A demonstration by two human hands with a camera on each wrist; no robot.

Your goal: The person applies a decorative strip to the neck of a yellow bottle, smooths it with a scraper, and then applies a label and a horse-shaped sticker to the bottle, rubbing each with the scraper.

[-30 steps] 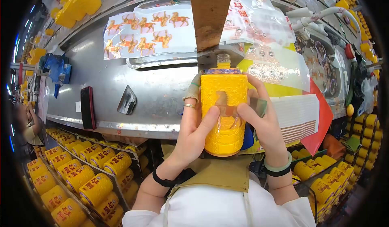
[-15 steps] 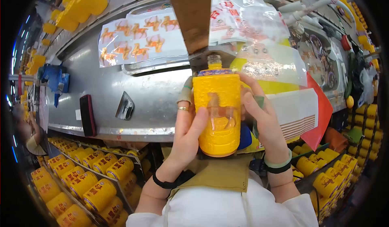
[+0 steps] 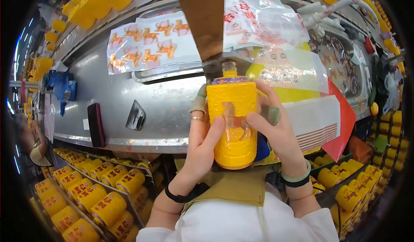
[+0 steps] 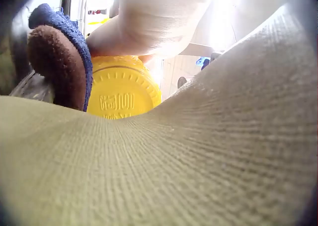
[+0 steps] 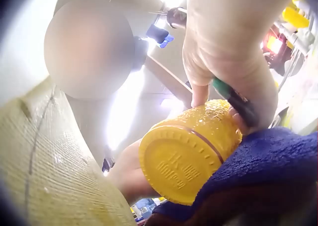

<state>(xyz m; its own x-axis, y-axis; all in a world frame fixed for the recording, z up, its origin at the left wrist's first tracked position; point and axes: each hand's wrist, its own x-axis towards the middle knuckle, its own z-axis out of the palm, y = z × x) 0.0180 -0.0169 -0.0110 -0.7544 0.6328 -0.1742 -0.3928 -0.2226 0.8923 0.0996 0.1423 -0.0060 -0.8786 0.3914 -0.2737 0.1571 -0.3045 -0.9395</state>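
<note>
A yellow embossed bottle (image 3: 235, 153) with a clear glass neck lies tilted between both hands, its base toward the body. A brown horse decal (image 3: 235, 122) sits on its front face. My left hand (image 3: 202, 140) grips the bottle's left side, thumb at the decal's left edge; one finger wears a pale cover. My right hand (image 3: 279, 132) holds the opposite side, its thumb on the decal's right part. A small dark green flat piece (image 5: 226, 89) is tucked in the right hand's fingers. Both wrist views show the bottle's embossed round base (image 4: 126, 91).
Blue cloth (image 5: 273, 154) lies under the bottle. A horse decal sheet (image 3: 151, 43) is on a metal tray at back left. On the steel table are a phone (image 3: 95, 124) and a dark blade-like piece (image 3: 136, 115). Racks of yellow bottles (image 3: 103, 207) stand on both sides.
The right thumb lifts off the decal half a second ago and is back on it now. The left thumb has shifted slightly off the decal toward the left. The bottle stays held between both hands.
</note>
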